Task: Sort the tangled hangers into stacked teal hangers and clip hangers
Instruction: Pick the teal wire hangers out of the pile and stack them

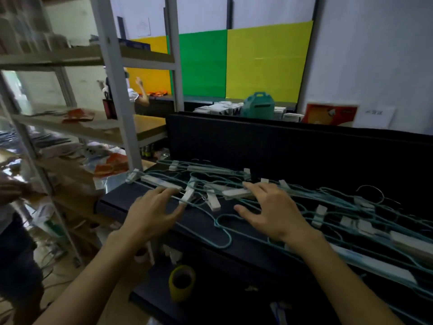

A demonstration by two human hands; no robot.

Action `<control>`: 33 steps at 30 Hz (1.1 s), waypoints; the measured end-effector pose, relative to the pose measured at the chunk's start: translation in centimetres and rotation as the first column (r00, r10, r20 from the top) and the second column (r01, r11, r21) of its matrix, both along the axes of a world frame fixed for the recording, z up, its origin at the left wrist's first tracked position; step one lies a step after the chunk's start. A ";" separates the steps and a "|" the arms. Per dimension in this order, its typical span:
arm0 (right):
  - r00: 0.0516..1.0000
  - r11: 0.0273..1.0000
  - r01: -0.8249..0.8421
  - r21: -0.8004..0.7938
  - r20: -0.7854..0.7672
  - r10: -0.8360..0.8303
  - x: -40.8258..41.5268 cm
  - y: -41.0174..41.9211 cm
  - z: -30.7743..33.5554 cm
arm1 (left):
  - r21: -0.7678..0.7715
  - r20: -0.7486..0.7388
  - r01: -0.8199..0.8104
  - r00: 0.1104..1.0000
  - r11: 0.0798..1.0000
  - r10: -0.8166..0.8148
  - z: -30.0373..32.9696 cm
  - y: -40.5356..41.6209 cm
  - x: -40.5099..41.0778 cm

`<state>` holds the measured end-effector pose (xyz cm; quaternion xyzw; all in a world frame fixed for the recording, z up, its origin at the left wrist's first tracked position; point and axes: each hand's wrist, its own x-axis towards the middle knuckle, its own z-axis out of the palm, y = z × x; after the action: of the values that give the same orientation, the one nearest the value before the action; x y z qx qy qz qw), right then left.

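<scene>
A tangle of teal hangers (304, 207) is spread over a black table (203, 221) that runs from the centre of the frame to the lower right edge. White clips (214, 202) and pale bars are mixed through the pile, so clip hangers and plain ones lie interlocked; no sorted stack can be made out. The left hand (152, 212) is seen at centre left, palm down, fingers spread and slightly curled, its fingertips resting on a thin teal wire and close to a white clip at the near left end of the pile; nothing is gripped by it. The right hand (269, 212) is seen just right of centre, palm down and wide open, fingers fanned over the wires, with its fingertips touching a pale bar (236, 193); nothing is enclosed by it either. A single teal hook (225, 231) lies on bare table below the gap between the two hands, just beside the right thumb. A black panel (281, 146) stands upright along the far edge of the table. A roll of yellow tape (182, 283) is seen at lower centre, below the table edge. Metal shelving (112, 95) with blurred clutter fills the left side of the frame. Yellow and green sheets (234, 64) are fixed to the wall at upper centre, and a teal box (257, 105) stands below them, behind the panel. Another person's arm is visible at the far left edge.
</scene>
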<state>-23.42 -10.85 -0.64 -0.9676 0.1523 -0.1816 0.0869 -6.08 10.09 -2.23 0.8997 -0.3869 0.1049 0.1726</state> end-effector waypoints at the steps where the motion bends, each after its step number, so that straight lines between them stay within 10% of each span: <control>1: 1.000 1.000 0.021 0.003 -0.010 -0.021 0.2 -0.6 0.0 | -0.020 0.000 0.011 1.000 1.000 -0.011 0.3 -0.7 0.6; 16: 0.932 0.934 0.358 -0.008 -0.062 -0.358 4.8 -1.2 -0.4 | -0.023 0.098 0.308 0.947 0.951 -0.304 2.0 -8.0 13.7; 33: 0.805 0.808 0.589 0.000 -0.091 -0.586 5.6 4.0 -0.8 | 0.254 -0.110 0.393 0.919 0.884 -0.378 0.7 -11.5 19.8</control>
<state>-17.79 -6.88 -1.47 -0.8786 0.4502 -0.1554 0.0336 13.73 -1.46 -1.49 0.8224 -0.5636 -0.0110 0.0763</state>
